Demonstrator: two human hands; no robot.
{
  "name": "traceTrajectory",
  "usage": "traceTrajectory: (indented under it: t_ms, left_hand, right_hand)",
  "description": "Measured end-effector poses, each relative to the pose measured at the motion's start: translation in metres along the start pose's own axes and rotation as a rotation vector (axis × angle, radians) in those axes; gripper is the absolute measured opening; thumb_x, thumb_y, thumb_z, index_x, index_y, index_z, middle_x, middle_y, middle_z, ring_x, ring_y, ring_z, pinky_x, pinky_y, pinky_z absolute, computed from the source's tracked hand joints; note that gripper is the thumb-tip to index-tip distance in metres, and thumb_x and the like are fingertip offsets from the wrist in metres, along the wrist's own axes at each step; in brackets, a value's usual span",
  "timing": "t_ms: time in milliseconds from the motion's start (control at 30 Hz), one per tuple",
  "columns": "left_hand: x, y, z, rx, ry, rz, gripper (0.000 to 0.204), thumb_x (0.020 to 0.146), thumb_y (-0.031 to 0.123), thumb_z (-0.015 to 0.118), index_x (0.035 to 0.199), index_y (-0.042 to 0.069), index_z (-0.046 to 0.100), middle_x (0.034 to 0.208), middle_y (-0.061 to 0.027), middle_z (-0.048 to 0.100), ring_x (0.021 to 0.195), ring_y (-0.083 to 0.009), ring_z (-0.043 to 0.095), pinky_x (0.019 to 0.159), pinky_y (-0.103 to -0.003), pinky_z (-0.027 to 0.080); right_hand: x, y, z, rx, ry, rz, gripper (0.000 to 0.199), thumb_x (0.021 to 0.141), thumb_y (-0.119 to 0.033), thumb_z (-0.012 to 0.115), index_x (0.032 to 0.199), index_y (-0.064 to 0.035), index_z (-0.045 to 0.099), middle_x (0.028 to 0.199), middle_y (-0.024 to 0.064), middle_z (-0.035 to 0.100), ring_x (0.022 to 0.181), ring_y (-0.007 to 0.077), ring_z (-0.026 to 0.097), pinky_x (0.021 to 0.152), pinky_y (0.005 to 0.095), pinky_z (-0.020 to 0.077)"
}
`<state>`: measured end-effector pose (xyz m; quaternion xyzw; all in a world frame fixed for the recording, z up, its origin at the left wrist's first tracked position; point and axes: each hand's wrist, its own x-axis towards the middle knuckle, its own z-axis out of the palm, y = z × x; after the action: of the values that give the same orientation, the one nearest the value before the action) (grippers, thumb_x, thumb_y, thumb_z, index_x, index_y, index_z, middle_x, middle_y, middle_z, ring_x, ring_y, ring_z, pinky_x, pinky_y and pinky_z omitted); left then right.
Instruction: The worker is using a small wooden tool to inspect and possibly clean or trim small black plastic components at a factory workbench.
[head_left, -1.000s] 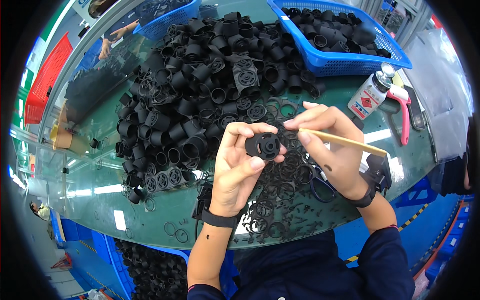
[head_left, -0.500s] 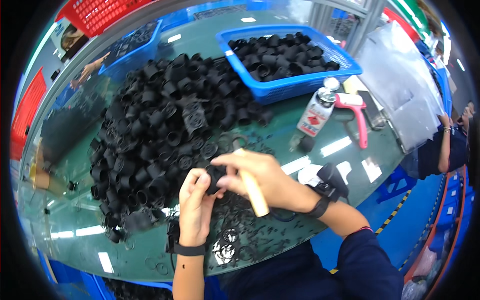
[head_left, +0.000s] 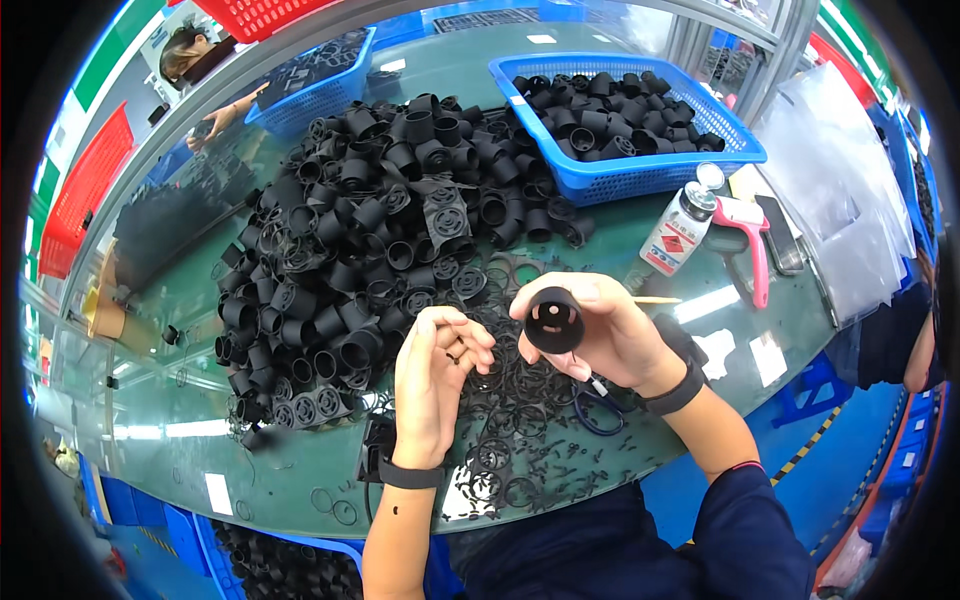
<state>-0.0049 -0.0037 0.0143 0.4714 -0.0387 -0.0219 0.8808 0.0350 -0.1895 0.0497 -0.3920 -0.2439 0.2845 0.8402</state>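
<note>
Right hand [head_left: 600,335] grips black plastic cylinder [head_left: 553,320] around its wall, raised above green table [head_left: 300,470]; looks light, stiff, smooth, best held by the rim. Left hand [head_left: 435,385] curled loosely, fingertips pinching a small ring, unclear

Matt black plastic cylinder [head_left: 553,320], glossy glass-topped green table [head_left: 180,400], blue plastic mesh basket [head_left: 640,175], pink plastic-handled cutters [head_left: 748,235]
</note>
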Motion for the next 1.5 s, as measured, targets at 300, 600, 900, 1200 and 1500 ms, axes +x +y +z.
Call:
traceTrajectory:
  t_ms: [300, 600, 900, 1200, 1500]
  left_hand:
    - [0.003, 0.000, -0.005, 0.001, 0.040, 0.042, 0.020, 0.095, 0.022, 0.045, 0.089, 0.004, 0.051, 0.053, -0.0014, 0.044, 0.062, -0.0139, 0.049, 0.063, -0.025, 0.039]
    - [0.001, 0.001, -0.005, -0.086, 0.050, 0.034, 0.015, 0.093, 0.017, 0.049, 0.087, 0.004, 0.051, 0.059, -0.0020, 0.047, 0.064, -0.0134, 0.049, 0.064, -0.025, 0.040]
    - [-0.010, 0.004, 0.003, 0.668, -0.003, 0.696, 0.037, 0.084, 0.033, 0.061, 0.090, -0.003, 0.058, 0.090, -0.0097, 0.052, 0.077, -0.0151, 0.050, 0.068, -0.026, 0.041]
    - [-0.010, 0.002, 0.005, 0.675, 0.010, 0.690, 0.014, 0.073, -0.003, 0.067, 0.084, 0.000, 0.061, 0.090, -0.0091, 0.056, 0.081, -0.0150, 0.053, 0.074, -0.025, 0.042]
    - [-0.010, 0.004, 0.006, 0.396, -0.094, 0.464, 0.011, 0.078, 0.001, 0.065, 0.083, 0.002, 0.055, 0.087, -0.0092, 0.056, 0.079, -0.0148, 0.054, 0.072, -0.026, 0.043]
  right_hand:
    - [-0.001, -0.006, 0.007, -0.108, 0.018, 0.102, 0.053, 0.082, -0.039, 0.051, 0.105, 0.0094, 0.053, 0.077, 0.0232, 0.061, 0.039, 0.0087, 0.047, 0.035, 0.0169, 0.0356]
    - [-0.002, -0.009, 0.014, -0.216, 0.048, 0.190, 0.054, 0.078, -0.041, 0.055, 0.100, 0.0093, 0.060, 0.072, 0.0097, 0.061, 0.040, 0.0057, 0.048, 0.034, 0.0151, 0.0308]
    - [0.001, -0.005, 0.014, -0.239, 0.094, 0.212, 0.050, 0.079, -0.037, 0.054, 0.101, 0.0072, 0.061, 0.070, 0.0058, 0.059, 0.046, 0.0063, 0.048, 0.039, 0.0158, 0.0313]
    - [0.002, 0.001, 0.006, -0.486, 0.139, 0.203, 0.039, 0.083, -0.028, 0.051, 0.104, 0.0036, 0.061, 0.068, 0.0046, 0.059, 0.049, 0.0056, 0.050, 0.040, 0.0148, 0.0294]
    - [0.001, -0.004, 0.012, -0.543, 0.165, 0.193, 0.029, 0.086, -0.020, 0.051, 0.101, 0.0002, 0.064, 0.062, 0.0035, 0.059, 0.047, 0.0034, 0.049, 0.040, 0.0166, 0.0312]
